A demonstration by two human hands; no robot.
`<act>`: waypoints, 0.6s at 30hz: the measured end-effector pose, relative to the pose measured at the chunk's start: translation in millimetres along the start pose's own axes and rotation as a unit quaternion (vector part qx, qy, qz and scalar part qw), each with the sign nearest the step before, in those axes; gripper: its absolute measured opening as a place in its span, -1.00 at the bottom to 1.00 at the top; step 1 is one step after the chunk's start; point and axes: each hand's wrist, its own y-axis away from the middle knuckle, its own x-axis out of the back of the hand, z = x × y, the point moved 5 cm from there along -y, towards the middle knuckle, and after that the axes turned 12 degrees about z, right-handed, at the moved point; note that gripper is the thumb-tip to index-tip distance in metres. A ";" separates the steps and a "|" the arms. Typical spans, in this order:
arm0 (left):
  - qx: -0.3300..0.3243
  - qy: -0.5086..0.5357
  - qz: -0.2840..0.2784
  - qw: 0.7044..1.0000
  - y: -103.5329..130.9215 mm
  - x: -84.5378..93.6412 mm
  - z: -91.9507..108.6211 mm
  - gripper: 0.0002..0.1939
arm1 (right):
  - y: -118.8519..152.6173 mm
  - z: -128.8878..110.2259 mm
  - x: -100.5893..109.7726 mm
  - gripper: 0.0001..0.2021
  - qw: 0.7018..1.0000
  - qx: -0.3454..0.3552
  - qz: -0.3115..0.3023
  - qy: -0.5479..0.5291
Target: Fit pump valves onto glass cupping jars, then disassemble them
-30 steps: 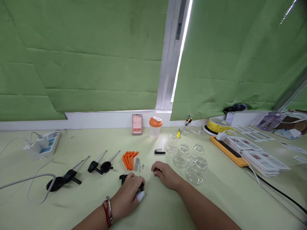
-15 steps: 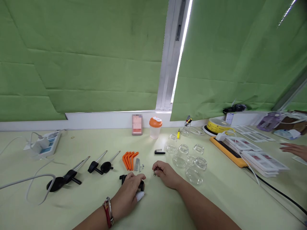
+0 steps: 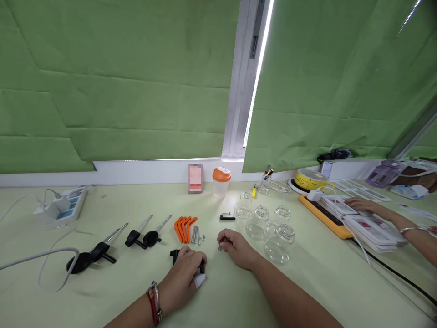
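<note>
My left hand (image 3: 187, 269), its thumb tip wrapped in white, curls over black plastic parts (image 3: 175, 255) on the table and covers most of them. My right hand (image 3: 235, 248) is closed in a pinch on a small metal piece (image 3: 220, 248), low over the table. Between and beyond my hands lie several orange angled handles (image 3: 184, 228), slim metal rods (image 3: 195, 235) and tiny metal bits (image 3: 204, 238). A spring (image 3: 226, 214) sits by a short black part (image 3: 227, 218). To the left rest black pieces with metal shafts (image 3: 152, 238).
Several clear glass jars (image 3: 256, 230) stand right of my right hand. An orange-lidded cup (image 3: 221, 183) and a phone (image 3: 195, 178) are at the back. A power strip (image 3: 73, 207) with cables is left. Another person's hand (image 3: 367, 206) touches stacked cards (image 3: 372, 230) at right.
The other person's hand at right has moved left onto the stacked cards. My own two hands stay nearly in place.
</note>
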 end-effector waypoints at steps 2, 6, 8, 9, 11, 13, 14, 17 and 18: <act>0.000 0.000 0.000 1.000 0.0 -0.4 0.0 -0.76 | -1.4 2.2 -0.1 -0.86 1.000 -0.007 0.006 -0.011; -0.008 0.006 0.007 1.000 0.1 -1.5 -0.9 -0.70 | -3.9 9.8 3.8 -0.88 0.998 -0.039 0.043 0.014; -0.010 0.012 0.010 1.000 0.3 -2.0 -1.6 -0.63 | -3.7 12.8 7.0 -0.90 0.995 -0.052 0.059 0.064; -0.009 0.014 0.010 1.000 0.5 -2.3 -2.2 -0.61 | -3.1 13.3 8.1 -0.91 0.993 -0.055 0.060 0.090; -0.007 0.016 0.010 1.000 0.7 -2.8 -3.2 -0.56 | -1.7 12.5 9.2 -0.91 0.988 -0.053 0.049 0.133; -0.007 0.017 0.012 1.000 1.0 -3.1 -3.9 -0.54 | -0.3 9.9 9.4 -0.91 0.985 -0.048 0.036 0.162; -0.009 0.017 0.013 1.000 1.1 -3.3 -4.0 -0.54 | 0.2 8.3 9.5 -0.91 0.983 -0.045 0.032 0.175; -0.017 0.020 0.018 0.999 1.9 -3.5 -4.0 -0.50 | 0.5 2.0 9.8 -0.92 0.977 -0.019 0.039 0.209; -0.019 0.021 0.019 0.999 2.3 -3.5 -4.0 -0.49 | 0.7 -0.3 9.7 -0.92 0.975 -0.007 0.043 0.218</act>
